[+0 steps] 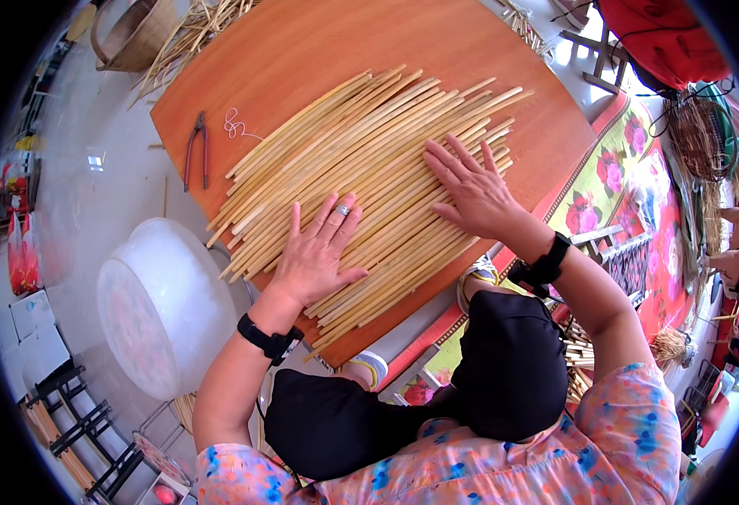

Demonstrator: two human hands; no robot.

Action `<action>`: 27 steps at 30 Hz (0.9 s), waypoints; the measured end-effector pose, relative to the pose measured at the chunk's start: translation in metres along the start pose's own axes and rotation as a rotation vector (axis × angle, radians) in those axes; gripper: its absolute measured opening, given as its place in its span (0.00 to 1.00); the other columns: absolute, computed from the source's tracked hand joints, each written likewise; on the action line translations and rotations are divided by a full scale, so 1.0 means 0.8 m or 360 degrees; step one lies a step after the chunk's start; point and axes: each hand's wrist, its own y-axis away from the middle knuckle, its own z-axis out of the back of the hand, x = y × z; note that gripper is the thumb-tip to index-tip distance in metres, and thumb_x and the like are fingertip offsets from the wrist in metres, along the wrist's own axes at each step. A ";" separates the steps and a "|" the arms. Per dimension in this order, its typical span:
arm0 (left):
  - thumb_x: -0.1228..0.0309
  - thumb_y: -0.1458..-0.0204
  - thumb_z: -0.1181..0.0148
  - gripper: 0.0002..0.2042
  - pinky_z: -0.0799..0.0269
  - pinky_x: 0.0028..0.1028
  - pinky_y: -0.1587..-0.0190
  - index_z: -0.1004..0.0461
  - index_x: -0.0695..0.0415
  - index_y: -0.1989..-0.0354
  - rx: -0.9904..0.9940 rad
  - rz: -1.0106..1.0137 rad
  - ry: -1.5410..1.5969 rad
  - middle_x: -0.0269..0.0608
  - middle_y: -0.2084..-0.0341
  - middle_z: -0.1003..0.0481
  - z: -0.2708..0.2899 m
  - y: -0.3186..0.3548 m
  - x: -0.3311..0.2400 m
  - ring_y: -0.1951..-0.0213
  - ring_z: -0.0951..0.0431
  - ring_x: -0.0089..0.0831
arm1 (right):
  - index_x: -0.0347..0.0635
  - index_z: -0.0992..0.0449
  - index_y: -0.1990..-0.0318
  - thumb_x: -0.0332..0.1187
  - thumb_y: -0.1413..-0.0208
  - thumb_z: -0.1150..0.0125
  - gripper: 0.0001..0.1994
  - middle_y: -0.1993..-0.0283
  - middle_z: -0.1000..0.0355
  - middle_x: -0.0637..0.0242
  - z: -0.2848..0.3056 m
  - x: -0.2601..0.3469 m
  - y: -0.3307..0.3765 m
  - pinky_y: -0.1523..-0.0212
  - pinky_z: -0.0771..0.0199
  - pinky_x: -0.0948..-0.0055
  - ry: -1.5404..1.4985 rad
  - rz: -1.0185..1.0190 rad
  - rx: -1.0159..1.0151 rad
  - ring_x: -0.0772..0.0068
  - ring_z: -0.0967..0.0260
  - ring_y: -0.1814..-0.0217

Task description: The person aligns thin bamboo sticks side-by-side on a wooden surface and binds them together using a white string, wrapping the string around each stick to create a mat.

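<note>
A wide layer of straw-coloured sticks, like dried reed stalks, lies side by side across the brown table. My left hand rests flat on the near left part of the sticks, fingers spread, a ring on one finger. On the right part of the layer lies my right hand, palm down with its fingers stretched out. Neither hand grips anything. Left of the sticks are pliers with dark red handles, and close by them a small tangle of white string.
A round whitish translucent tub stands on the floor at the left. A woven basket and loose straw are at the far left. Flowered cloth spreads at the right. Beyond it are a wicker basket and another person's legs.
</note>
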 end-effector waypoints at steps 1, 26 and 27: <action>0.36 0.52 0.42 0.50 0.65 0.63 0.28 0.52 0.48 0.24 -0.0008 -0.0001 0.0003 0.35 0.24 0.54 -0.001 -0.001 -0.001 0.24 0.57 0.38 | 0.44 0.46 0.26 0.55 0.40 0.43 0.40 0.20 0.56 0.68 -0.005 -0.002 -0.001 0.24 0.66 0.36 0.0009 0.0003 0.0003 0.56 0.64 0.17; 0.39 0.53 0.37 0.47 0.58 0.65 0.30 0.46 0.48 0.26 -0.0076 -0.0015 0.0081 0.39 0.25 0.52 0.006 0.000 -0.001 0.25 0.53 0.39 | 0.45 0.48 0.26 0.59 0.42 0.45 0.43 0.20 0.55 0.65 -0.013 -0.002 0.004 0.26 0.66 0.34 -0.0015 0.0013 -0.0049 0.53 0.64 0.18; 0.39 0.53 0.38 0.48 0.59 0.65 0.30 0.47 0.49 0.26 -0.0067 -0.0017 0.0068 0.40 0.25 0.52 0.007 0.002 0.000 0.25 0.54 0.40 | 0.46 0.48 0.26 0.59 0.43 0.44 0.43 0.20 0.56 0.66 -0.015 -0.002 0.004 0.26 0.65 0.34 -0.0036 0.0014 -0.0056 0.54 0.64 0.18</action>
